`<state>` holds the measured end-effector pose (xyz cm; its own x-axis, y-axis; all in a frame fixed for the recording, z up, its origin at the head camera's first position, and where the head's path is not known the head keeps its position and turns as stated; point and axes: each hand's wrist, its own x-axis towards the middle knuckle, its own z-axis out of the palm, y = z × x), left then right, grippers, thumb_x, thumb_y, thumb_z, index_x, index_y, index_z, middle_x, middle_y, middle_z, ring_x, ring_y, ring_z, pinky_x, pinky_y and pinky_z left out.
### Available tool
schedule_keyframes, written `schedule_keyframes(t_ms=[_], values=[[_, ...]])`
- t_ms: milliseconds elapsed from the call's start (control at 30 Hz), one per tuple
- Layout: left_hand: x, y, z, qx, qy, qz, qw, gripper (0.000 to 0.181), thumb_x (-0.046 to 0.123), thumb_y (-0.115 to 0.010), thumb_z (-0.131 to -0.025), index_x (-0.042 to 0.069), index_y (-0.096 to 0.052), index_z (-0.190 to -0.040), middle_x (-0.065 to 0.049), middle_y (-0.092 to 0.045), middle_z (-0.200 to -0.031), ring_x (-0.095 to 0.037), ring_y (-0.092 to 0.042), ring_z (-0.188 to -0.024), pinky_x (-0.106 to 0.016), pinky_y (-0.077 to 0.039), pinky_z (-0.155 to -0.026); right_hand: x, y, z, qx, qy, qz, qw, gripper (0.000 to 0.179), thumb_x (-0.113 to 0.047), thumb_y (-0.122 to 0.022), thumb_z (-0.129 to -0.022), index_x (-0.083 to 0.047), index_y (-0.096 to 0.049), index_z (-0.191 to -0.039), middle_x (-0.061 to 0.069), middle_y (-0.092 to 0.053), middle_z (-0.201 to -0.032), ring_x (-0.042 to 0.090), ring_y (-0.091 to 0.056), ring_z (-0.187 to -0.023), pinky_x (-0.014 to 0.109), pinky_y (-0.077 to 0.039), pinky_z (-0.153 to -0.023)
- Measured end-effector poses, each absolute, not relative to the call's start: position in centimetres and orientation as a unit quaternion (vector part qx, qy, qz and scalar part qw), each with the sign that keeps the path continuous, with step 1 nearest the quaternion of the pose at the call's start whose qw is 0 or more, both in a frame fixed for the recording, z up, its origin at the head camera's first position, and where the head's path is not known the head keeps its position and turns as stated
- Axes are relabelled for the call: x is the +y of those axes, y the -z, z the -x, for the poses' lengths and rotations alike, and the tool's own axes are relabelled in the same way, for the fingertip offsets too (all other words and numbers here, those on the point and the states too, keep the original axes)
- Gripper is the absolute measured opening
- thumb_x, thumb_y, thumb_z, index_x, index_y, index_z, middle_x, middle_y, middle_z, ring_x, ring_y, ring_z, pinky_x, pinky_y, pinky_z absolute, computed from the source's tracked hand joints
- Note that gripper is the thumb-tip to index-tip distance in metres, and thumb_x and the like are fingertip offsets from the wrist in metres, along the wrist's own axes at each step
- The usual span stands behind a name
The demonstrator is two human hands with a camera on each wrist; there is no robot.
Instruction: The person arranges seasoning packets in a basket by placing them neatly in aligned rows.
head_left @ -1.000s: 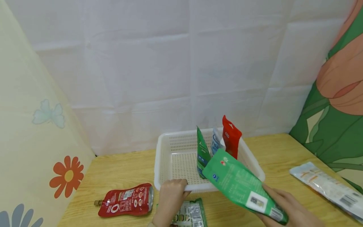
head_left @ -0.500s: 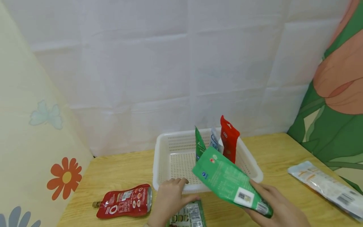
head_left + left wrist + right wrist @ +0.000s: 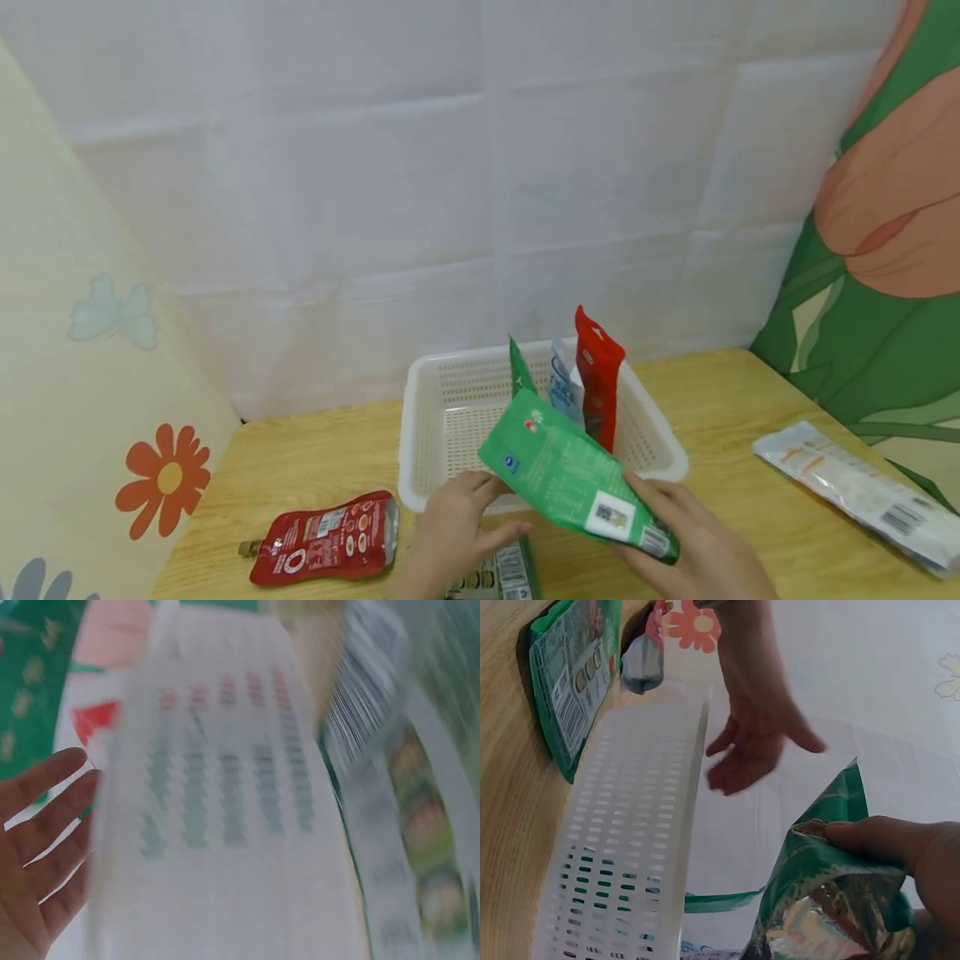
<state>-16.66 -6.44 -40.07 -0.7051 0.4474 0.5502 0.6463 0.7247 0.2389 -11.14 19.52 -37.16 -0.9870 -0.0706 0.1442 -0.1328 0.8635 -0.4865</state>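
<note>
My right hand [image 3: 693, 533] grips a green pouch [image 3: 570, 479] by its lower end, holding it tilted above the front of a white plastic basket [image 3: 411, 433]. In the right wrist view the thumb presses on the green foil pouch [image 3: 817, 862]. The left hand [image 3: 453, 533], fingers spread and holding nothing, is near the basket's front rim; the left wrist view shows its fingers [image 3: 52, 787] apart. Inside the basket stand a red packet [image 3: 597, 375], a pale blue-white packet [image 3: 564, 383] and a green packet [image 3: 519, 367], the last partly hidden behind the held pouch.
On the wooden table a red spouted pouch [image 3: 326, 537] lies at the left. Another green pouch [image 3: 513, 571] lies before the basket, partly under the left hand in view. At the right lies a white packet [image 3: 862, 496]. A white sheet [image 3: 360, 192] hangs behind the table.
My left hand has let go of the basket's front rim and spread its fingers. The right hand has carried the green pouch leftward, closer to the left hand.
</note>
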Motion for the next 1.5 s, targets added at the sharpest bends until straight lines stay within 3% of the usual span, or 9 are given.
schedule_keyframes(t_ms=[133,233,300,433,700,867,1000,1233,1500], values=[[-5.4,39.0,15.2,-0.884,0.288,0.309,0.198,0.065,0.064,-0.035,-0.093,0.014,-0.065,-0.122,-0.004,-0.065,-0.123,-0.017,-0.065,-0.105,-0.033,-0.055,-0.083,18.6,37.0,11.2,-0.961,-0.267,-0.049,0.048,0.077,-0.042,-0.079,-0.073,-0.016,-0.050,-0.139,0.013,-0.056,-0.129,0.014,-0.058,-0.091,0.034,-0.051,-0.070],[-4.8,38.2,14.3,-0.870,0.392,0.285,0.091,0.059,0.057,-0.041,-0.095,0.011,-0.060,-0.127,-0.009,-0.064,-0.124,-0.015,-0.066,-0.102,-0.026,-0.055,-0.076,18.0,37.1,11.3,-0.960,-0.269,-0.051,0.053,0.077,-0.041,-0.080,-0.072,-0.017,-0.051,-0.139,0.011,-0.056,-0.129,0.014,-0.057,-0.091,0.033,-0.051,-0.071],[-4.4,37.8,14.0,-0.850,0.460,0.255,0.017,0.056,0.053,-0.043,-0.096,0.009,-0.059,-0.126,-0.011,-0.067,-0.118,-0.008,-0.066,-0.089,-0.022,-0.054,-0.068,17.7,37.2,11.3,-0.960,-0.270,-0.051,0.056,0.077,-0.041,-0.081,-0.072,-0.019,-0.051,-0.139,0.010,-0.056,-0.129,0.014,-0.056,-0.092,0.033,-0.051,-0.071],[-3.7,37.5,13.5,-0.803,0.555,0.206,-0.068,0.055,0.051,-0.045,-0.097,0.006,-0.057,-0.126,-0.012,-0.069,-0.115,-0.005,-0.067,-0.086,-0.020,-0.053,-0.068,17.1,37.5,11.4,-0.957,-0.278,-0.048,0.063,0.077,-0.041,-0.080,-0.072,-0.021,-0.049,-0.140,0.009,-0.057,-0.129,0.014,-0.057,-0.094,0.034,-0.051,-0.073],[-2.6,37.8,12.5,-0.737,0.630,0.221,-0.107,0.063,0.042,-0.054,-0.095,0.003,-0.035,-0.142,-0.019,-0.059,-0.130,-0.017,-0.065,-0.110,-0.022,-0.054,-0.085,15.9,37.7,11.1,-0.940,-0.294,-0.066,0.162,0.075,-0.035,-0.084,-0.069,-0.017,-0.055,-0.136,0.006,-0.061,-0.124,0.015,-0.061,-0.092,0.036,-0.054,-0.072],[-2.1,37.7,12.1,-0.681,0.704,0.166,-0.116,0.065,0.041,-0.060,-0.092,0.001,-0.037,-0.138,-0.017,-0.062,-0.122,-0.009,-0.066,-0.097,-0.022,-0.055,-0.076,14.9,37.9,11.2,-0.930,-0.285,-0.090,0.214,0.080,-0.032,-0.088,-0.061,-0.015,-0.057,-0.133,0.002,-0.062,-0.124,0.016,-0.062,-0.092,0.029,-0.054,-0.072],[-1.8,37.6,12.2,-0.656,0.737,0.121,-0.107,0.063,0.036,-0.062,-0.092,-0.002,-0.038,-0.137,-0.013,-0.063,-0.115,-0.011,-0.065,-0.091,-0.021,-0.054,-0.073,14.1,38.1,11.3,-0.934,-0.276,-0.095,0.205,0.084,-0.035,-0.088,-0.060,-0.014,-0.056,-0.134,0.002,-0.060,-0.126,0.014,-0.061,-0.092,0.028,-0.054,-0.072],[-2.0,37.2,12.5,-0.658,0.745,0.057,-0.092,0.064,0.032,-0.067,-0.088,0.001,-0.039,-0.137,-0.014,-0.060,-0.123,-0.019,-0.063,-0.105,-0.028,-0.056,-0.084,13.4,38.6,11.4,-0.930,-0.267,-0.130,0.218,0.089,-0.045,-0.085,-0.063,-0.013,-0.051,-0.138,0.007,-0.058,-0.127,0.013,-0.059,-0.091,0.029,-0.054,-0.067],[-2.9,36.7,12.9,-0.688,0.720,0.035,-0.081,0.058,0.034,-0.067,-0.088,0.005,-0.046,-0.133,-0.010,-0.063,-0.119,-0.015,-0.064,-0.101,-0.028,-0.055,-0.085,14.0,37.7,11.6,-0.922,-0.355,-0.127,0.093,0.061,-0.042,-0.062,-0.089,-0.021,-0.043,-0.143,0.005,-0.049,-0.139,0.023,-0.056,-0.112,0.046,-0.056,-0.082]])
